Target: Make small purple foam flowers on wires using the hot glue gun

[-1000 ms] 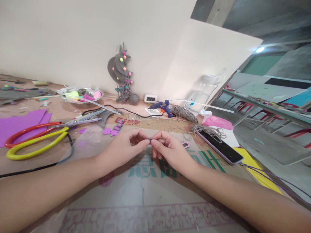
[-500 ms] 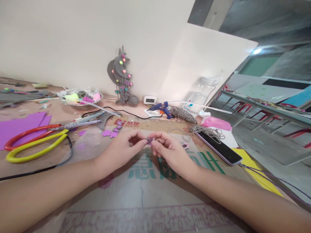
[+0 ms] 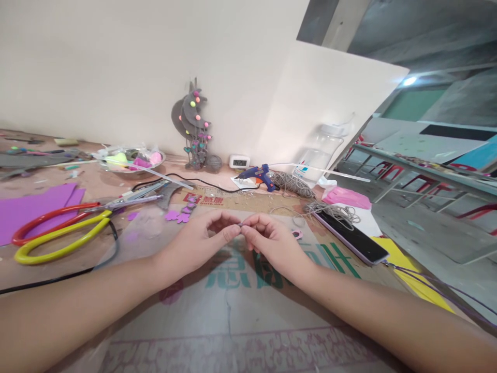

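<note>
At the middle of the head view, above a printed cardboard [image 3: 252,201] sheet on the surface [image 3: 87,178], the person's left hand [image 3: 204,239] and right hand [image 3: 277,242] meet fingertip to fingertip. Taking that meeting point as the dial's centre, with twelve pointing away from the person, the left hand comes in from about eight o'clock and the right from about four. Thumb and forefinger of each are pressed together on one small dark piece [image 3: 241,225], which sits right between the two pinches. Neither hand is nearer: both touch it. So little of it shows that its long axis cannot be told.

Purple cutouts [image 3: 178,216] lie near the left hand, toward ten o'clock, and large scissors [image 3: 104,216] well apart at nine. A glue gun [image 3: 256,173] rests a little past twelve, with a bundle of grey yarn [image 3: 293,185] beside it toward two. At three o'clock lies a phone [image 3: 351,237], beyond the right hand.
</note>
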Motion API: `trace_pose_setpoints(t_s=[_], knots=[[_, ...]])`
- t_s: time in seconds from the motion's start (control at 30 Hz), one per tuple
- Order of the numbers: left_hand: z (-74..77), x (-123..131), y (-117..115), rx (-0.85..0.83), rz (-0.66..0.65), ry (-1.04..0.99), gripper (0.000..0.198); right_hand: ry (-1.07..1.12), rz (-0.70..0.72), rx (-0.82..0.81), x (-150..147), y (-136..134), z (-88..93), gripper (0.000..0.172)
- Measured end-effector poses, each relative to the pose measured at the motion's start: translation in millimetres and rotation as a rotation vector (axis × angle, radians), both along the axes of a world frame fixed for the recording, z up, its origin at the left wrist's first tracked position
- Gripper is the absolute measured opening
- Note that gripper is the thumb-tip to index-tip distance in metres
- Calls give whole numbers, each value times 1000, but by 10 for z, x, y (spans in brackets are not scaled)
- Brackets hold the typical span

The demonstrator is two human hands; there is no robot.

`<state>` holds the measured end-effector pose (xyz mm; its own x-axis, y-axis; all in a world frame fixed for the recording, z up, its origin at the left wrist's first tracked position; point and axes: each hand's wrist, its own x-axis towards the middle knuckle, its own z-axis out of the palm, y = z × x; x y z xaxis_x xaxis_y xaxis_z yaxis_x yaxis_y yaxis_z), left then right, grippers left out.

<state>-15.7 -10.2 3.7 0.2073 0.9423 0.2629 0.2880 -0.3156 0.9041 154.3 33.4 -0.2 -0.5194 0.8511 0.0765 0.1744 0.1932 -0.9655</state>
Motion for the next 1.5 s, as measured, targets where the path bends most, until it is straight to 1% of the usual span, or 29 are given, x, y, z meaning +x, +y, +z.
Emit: trace_pose_setpoints(t_s=[0.07,0.2,0.47,0.7,0.87,1.03,1.1,1.3,1.5], knots=[[-4,0,0,8,20,8,18,-14,0,28,-7,-10,-10,16],[-17,0,3,12,78,51,12,-51,8,70,-7,-22,-28,16],[-26,4,27,-33,122,102,11,-107,12,102,10,-31,-17,16],[-7,-4,38,-58,92,58,14,-66,65,60,8,-36,-41,16],[-10,-18,32,-55,37,25,17,-63,33,93,19,-11,-23,15],[-24,-13,36,-68,6,-28,16,-34,18,94,19,4,-10,15],[-27,-10,37,-59,12,-21,16,-34,21,104,19,4,-15,16],[5,0,24,-57,92,74,17,-39,22,93,14,-6,-8,16],[20,0,21,-60,103,52,18,-25,52,83,23,6,-15,19]])
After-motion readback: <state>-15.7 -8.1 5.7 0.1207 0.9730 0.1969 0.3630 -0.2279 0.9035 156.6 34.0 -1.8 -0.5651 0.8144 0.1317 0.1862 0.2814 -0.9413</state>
